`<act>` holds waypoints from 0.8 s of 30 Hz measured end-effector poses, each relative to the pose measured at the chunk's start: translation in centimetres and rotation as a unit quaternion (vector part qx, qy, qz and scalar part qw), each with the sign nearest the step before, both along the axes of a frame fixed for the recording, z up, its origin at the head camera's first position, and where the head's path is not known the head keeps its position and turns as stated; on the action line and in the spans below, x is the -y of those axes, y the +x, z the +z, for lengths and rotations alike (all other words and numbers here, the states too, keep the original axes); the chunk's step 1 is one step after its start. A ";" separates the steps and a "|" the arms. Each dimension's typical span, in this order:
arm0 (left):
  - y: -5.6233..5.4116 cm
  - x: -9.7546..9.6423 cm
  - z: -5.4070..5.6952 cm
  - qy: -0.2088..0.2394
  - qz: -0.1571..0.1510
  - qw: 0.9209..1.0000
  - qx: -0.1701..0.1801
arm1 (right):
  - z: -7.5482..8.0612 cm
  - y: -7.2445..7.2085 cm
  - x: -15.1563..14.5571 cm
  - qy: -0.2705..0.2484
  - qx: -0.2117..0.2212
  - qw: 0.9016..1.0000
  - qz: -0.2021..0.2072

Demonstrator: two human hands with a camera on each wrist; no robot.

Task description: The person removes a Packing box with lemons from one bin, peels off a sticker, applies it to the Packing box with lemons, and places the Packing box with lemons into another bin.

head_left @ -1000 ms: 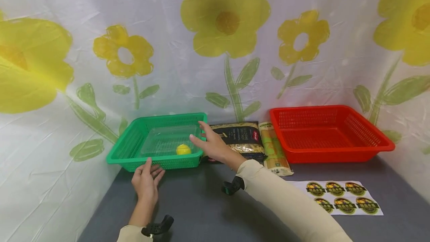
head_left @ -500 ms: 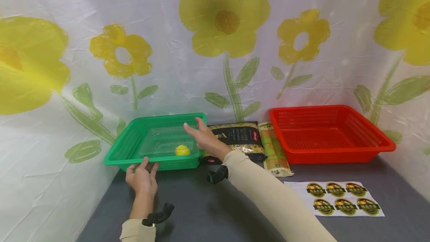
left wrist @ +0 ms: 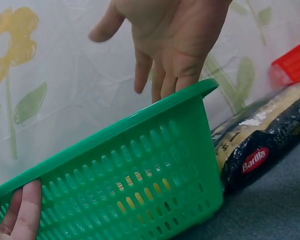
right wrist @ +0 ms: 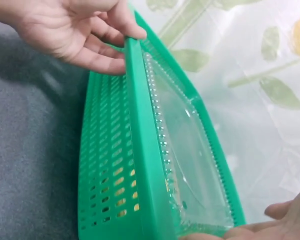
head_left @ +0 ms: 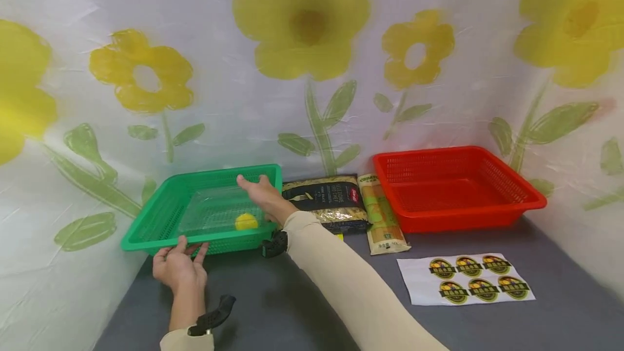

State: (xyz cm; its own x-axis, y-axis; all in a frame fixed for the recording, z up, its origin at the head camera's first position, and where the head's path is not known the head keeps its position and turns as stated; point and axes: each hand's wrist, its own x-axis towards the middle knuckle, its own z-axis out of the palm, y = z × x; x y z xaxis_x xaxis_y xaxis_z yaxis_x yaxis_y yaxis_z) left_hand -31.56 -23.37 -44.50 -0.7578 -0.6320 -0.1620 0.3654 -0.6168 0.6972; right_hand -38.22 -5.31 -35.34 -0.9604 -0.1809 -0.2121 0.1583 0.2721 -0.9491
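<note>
My left hand grips the front rim of a green plastic basket, thumb over the edge and fingers beneath, as the right wrist view also shows. The right hand is at the basket's right end. In the left wrist view, this hand has its fingers straight and pointing down, their tips hidden behind the green rim, with the thumb held apart. A clear plastic container lies inside the basket. At the front right in there sits a round yellow thing.
Right of the basket lie a black Barilla pasta bag and a yellowish long packet. A red basket stands at the back right. A sticker sheet lies in front of it on the dark table. Flowered cloth hangs behind.
The left hand has come up to the front rim and taken hold of it. The right hand has moved left and lower to the basket's right end. The head view has turned right.
</note>
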 end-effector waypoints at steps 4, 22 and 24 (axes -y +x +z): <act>0.3 0.7 0.3 0.007 0.008 1.000 -0.004 | -0.1 -0.1 1.4 0.061 0.010 0.998 0.016; -0.1 -0.2 0.3 -0.001 0.013 1.000 0.003 | -2.3 -0.8 4.4 0.263 -0.025 0.963 -0.055; -0.1 -0.3 0.2 0.000 0.016 1.000 0.005 | -2.6 -1.0 4.6 0.267 -0.028 0.961 -0.062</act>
State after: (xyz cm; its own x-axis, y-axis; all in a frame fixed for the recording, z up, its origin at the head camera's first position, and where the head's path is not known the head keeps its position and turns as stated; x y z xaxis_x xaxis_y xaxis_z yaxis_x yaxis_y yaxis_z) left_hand -31.70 -23.08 -44.30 -0.7350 -0.6567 -0.1688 0.3789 -0.6043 0.7008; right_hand -39.18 -9.87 -37.98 -0.9803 0.0559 -0.1895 0.1731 0.7057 -0.6870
